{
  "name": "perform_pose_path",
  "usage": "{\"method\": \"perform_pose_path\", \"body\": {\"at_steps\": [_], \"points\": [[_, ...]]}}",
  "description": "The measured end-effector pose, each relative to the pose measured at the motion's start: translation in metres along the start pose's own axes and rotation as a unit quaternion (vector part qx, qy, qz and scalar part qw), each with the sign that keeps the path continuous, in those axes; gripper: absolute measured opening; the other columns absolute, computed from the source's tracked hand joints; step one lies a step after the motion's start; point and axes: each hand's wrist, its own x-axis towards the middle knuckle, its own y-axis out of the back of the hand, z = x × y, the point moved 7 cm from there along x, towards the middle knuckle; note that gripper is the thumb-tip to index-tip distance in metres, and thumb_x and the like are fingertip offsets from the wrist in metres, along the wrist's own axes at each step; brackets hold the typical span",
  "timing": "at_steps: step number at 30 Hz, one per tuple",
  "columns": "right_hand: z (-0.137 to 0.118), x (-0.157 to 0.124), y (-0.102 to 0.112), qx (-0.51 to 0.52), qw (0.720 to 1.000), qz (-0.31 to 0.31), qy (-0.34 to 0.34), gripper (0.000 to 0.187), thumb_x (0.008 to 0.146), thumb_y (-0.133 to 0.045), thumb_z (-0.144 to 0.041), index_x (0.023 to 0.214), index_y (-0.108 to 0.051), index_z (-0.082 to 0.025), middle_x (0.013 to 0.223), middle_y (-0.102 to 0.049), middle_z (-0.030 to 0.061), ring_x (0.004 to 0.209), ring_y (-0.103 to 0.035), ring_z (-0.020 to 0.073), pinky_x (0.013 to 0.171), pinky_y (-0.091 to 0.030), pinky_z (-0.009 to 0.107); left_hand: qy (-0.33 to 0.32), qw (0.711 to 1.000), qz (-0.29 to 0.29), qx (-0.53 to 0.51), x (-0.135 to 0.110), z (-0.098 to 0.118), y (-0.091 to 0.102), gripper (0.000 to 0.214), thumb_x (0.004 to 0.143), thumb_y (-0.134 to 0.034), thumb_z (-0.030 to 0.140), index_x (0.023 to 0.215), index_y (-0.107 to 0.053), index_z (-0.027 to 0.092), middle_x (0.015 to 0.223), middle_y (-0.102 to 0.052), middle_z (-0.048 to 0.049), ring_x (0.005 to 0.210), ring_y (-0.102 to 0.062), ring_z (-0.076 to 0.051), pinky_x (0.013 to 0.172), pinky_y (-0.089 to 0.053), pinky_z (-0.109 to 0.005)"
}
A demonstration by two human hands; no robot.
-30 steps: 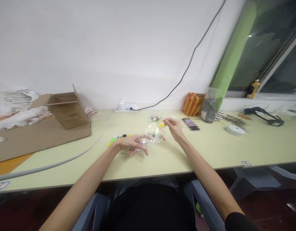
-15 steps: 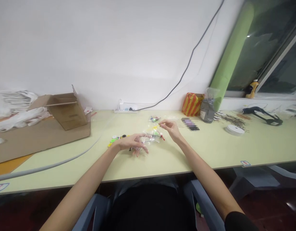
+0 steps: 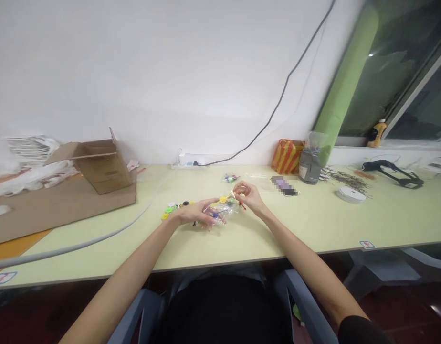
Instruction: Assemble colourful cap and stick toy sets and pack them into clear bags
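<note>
- Clear plastic bag point(image 3: 222, 210) of small colored parts sits on the table point(image 3: 278, 231) at about 12 o'clock, right between my hands, with a yellow piece point(image 3: 223, 199) showing at its top
- Left hand point(image 3: 195, 215) is closed around the bag's near side, fingers curled over it, so that's a real grasp
- Right hand point(image 3: 249, 197) is pinching the bag's upper corner, fingertips together, though the exact hold is a bit hidden
- Loose colored parts point(image 3: 175, 208) lie just beside my left hand, around 11 o'clock
- Small parts bag point(image 3: 230, 177) is near the right hand, about 12 o'clock
- Blurred phone point(image 3: 285, 186) sits at 1 o'clock
- Cardboard box point(image 3: 102, 167) at 10 o'clock, tape roll point(image 3: 351, 195) at 2 o'clock
- Power strip point(image 3: 186, 165) against the wall, around 12 o'clock
</note>
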Motion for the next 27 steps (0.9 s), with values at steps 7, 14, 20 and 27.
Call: {"method": "perform_pose_path", "body": {"at_steps": [7,14,20,27], "points": [[-0.007,0.003,0.011,-0.071,0.995,0.057,0.05,0.037,0.095,-0.054,-0.051,0.101,-0.074,-0.021,0.119,-0.071,0.0098,0.115,-0.062,0.025,0.091,-0.049,0.035,-0.08,0.995,0.048,-0.033,0.007,0.003,0.011,0.091,0.077,-0.082,0.03,0.155,-0.034,0.026,0.123,-0.069,-0.0181,0.064,-0.067,-0.013,0.052,-0.043,-0.02],[0.037,0.003,0.046,-0.299,0.946,0.08,-0.094,0.029,0.087,-0.062,-0.037,0.109,-0.064,-0.017,0.088,-0.073,0.006,0.076,-0.064,0.0193,0.071,-0.047,0.03,-0.197,0.955,0.19,-0.113,0.003,0.013,0.037,0.093,0.074,-0.084,0.023,0.152,-0.034,0.03,0.138,-0.059,-0.0194,0.079,-0.071,-0.017,0.065,-0.051,-0.025],[0.056,-0.006,0.028,-0.383,0.902,-0.084,-0.181,0.024,0.088,-0.065,-0.041,0.085,-0.069,-0.018,0.082,-0.074,0.0067,0.071,-0.064,0.0174,0.061,-0.04,0.025,-0.227,0.942,0.226,-0.103,0.003,0.015,0.045,0.081,0.076,-0.084,0.025,0.145,-0.043,0.027,0.133,-0.063,-0.0175,0.082,-0.07,-0.016,0.066,-0.048,-0.024],[0.057,-0.002,0.034,-0.406,0.894,-0.059,-0.179,0.014,0.086,-0.064,-0.028,0.092,-0.072,-0.018,0.087,-0.075,0.0053,0.075,-0.065,0.0172,0.064,-0.039,0.024,-0.216,0.939,0.256,-0.083,0.001,0.014,0.049,0.066,0.075,-0.084,0.032,0.131,-0.052,0.018,0.112,-0.072,-0.015,0.061,-0.062,-0.01,0.054,-0.043,-0.023]]}}
